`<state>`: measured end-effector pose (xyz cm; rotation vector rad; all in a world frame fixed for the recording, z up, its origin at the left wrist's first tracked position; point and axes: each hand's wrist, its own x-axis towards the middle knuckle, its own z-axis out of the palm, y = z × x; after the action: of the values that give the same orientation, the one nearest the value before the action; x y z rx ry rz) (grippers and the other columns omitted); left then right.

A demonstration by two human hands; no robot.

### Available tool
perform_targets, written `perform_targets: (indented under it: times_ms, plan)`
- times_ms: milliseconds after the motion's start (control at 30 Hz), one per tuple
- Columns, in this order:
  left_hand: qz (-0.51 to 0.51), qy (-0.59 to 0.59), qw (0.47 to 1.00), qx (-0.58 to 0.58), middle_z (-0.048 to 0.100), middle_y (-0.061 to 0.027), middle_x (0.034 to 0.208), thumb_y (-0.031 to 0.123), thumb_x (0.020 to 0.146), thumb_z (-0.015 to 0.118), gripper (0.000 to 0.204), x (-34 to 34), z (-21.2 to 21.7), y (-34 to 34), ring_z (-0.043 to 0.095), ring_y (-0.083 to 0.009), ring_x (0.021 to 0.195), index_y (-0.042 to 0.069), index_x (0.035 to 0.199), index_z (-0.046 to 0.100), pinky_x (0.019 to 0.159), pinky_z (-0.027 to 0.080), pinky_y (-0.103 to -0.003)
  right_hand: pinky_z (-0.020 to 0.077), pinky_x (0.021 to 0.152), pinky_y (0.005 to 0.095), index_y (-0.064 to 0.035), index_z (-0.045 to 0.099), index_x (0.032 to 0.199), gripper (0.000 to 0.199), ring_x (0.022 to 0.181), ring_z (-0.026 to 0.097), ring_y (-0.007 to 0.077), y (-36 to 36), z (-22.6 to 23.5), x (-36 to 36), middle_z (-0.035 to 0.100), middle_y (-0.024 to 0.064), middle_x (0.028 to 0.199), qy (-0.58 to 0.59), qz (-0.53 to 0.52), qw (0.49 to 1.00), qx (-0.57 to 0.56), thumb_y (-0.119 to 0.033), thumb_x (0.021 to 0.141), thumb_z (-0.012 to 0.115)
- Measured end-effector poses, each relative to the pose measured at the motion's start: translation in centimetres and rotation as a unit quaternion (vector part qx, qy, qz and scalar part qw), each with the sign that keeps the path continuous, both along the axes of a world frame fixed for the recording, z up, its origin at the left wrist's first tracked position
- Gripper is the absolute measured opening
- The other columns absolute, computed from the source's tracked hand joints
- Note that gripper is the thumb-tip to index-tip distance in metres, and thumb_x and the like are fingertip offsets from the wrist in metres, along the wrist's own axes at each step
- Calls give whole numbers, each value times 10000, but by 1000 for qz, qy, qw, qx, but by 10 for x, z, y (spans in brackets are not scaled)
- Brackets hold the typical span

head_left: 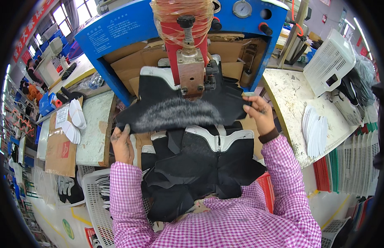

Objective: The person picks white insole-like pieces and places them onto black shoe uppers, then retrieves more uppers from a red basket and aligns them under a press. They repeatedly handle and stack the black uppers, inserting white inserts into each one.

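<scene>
A black shoe upper piece with a grey fuzzy lining (175, 112) is spread flat under the red press head (189, 62) of a blue machine (117, 31). My left hand (122, 144) grips its left corner. My right hand (260, 113) pinches its right edge. Both arms wear pink checked sleeves. A pile of more black upper pieces with white trim (200, 161) lies on my lap below the held piece.
A white perforated basket (330, 62) and a stack of white insoles (315, 130) rest on the right bench (289, 99). White insoles (74, 120) and cardboard (59, 149) lie at left. A white basket (94, 198) sits low left, a red one (267, 188) at right.
</scene>
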<state>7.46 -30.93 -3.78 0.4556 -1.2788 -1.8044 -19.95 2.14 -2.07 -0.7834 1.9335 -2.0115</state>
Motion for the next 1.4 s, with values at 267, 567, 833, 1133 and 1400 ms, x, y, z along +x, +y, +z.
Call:
perform_targets:
  times_ms: [267,567,833,1133,1400]
  plan:
    - [-37,-2,996,81,641,-65,1042,65,932,535,195,-62,-52,-28,623,-158,912,0,1112,572,787,507,-302,385,630,203,-33,592,1125,258,697,482,41,-27,-28,-56,626,-16,900,-17,-13,1000,-10,-31,868,610]
    - [21,-185,976,113,659,-110,978,247,958,519,304,-30,-58,-26,629,-158,813,6,1142,539,706,465,-256,396,950,377,-35,501,1282,530,1198,519,284,15,-35,-4,532,163,1302,416,-87,863,275,-86,786,680]
    - [44,-212,976,-21,658,-70,979,71,898,557,192,36,-37,21,600,-128,847,-5,1070,597,748,437,-244,376,868,392,-70,578,964,442,1016,551,271,31,-9,72,609,93,1022,433,35,842,320,-289,654,804]
    - [-419,4,839,347,608,-153,1151,8,818,629,355,75,-22,50,598,-232,1065,-27,1166,573,968,452,-343,429,663,261,-48,535,888,434,756,554,136,68,51,72,598,46,815,226,124,956,140,-219,646,852]
    - [-226,-3,953,202,518,-161,1283,-63,769,654,609,54,11,147,526,-316,1171,13,1325,417,1015,426,-444,475,802,285,-13,579,987,362,895,600,159,26,35,46,638,74,951,163,131,955,211,-172,734,785]
